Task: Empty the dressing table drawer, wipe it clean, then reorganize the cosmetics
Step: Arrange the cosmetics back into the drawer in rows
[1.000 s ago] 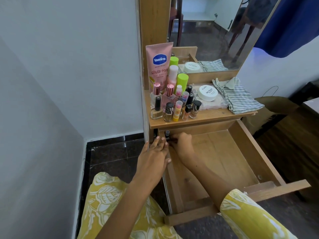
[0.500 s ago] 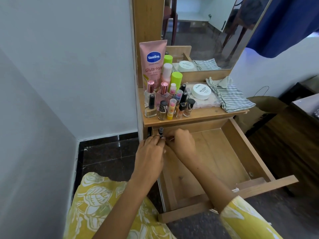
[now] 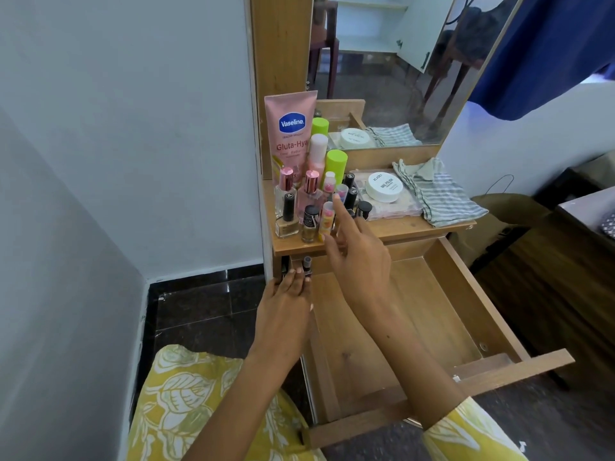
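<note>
Where cosmetics crowd, a tabletop meets white wall.

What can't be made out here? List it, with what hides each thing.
All in the head view:
- Small bottle at the drawer's back left corner: lower part hidden by the left hand's fingers; whether the hand grips it cannot be told.
- Short bottles behind the right hand on the tabletop: partly covered by it.
- Pink tube's small print: too small.
- White jar's label: barely legible.
</note>
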Tool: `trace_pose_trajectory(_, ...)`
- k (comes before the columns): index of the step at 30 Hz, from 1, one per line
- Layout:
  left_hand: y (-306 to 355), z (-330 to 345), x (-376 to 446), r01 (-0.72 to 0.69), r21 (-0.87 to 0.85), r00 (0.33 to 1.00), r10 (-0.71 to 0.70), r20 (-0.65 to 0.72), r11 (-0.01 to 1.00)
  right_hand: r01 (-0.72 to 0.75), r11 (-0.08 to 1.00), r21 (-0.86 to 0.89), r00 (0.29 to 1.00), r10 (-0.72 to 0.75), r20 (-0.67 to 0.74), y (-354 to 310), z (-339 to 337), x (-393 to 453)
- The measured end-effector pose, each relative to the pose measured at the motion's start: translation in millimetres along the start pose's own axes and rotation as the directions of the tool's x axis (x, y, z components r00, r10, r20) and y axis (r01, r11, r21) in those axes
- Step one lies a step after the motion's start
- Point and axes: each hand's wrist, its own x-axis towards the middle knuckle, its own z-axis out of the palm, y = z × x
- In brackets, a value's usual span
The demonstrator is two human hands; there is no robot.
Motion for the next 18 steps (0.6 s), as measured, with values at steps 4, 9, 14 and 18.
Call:
trace_pose_trajectory(4, 0.8, 0.0, -0.4, 0.016, 0.014, 0.999, -0.016, 0.041, 1.000, 0.009, 0.999, 0.050, 0.993, -0.003, -0.118, -1.3, -1.0, 4.4)
trace_pose_trajectory(9, 1.5, -1.2, -2.6, 0.031, -0.020, 0.999, -0.030, 0.038, 0.999, 0.004, 0.992, 0.124, 0.990, 0.013, -0.141, -6.1, -13.5, -10.8)
trace_pose_trajectory(14, -0.9, 0.5, -3.4, 0.032, -0.057, 0.998, -0.029, 0.052, 0.998, -0.168, 0.950, 0.264, 0.985, 0.154, 0.071, 8.8, -26.1, -31.8)
trace_pose_trajectory(18, 0.0, -1.1, -4.3, 0.051, -0.116, 0.998, -0.045, 0.054, 0.992, -0.363, 0.914, 0.180, 0.910, 0.307, 0.277, 29.7, -1.1, -30.0)
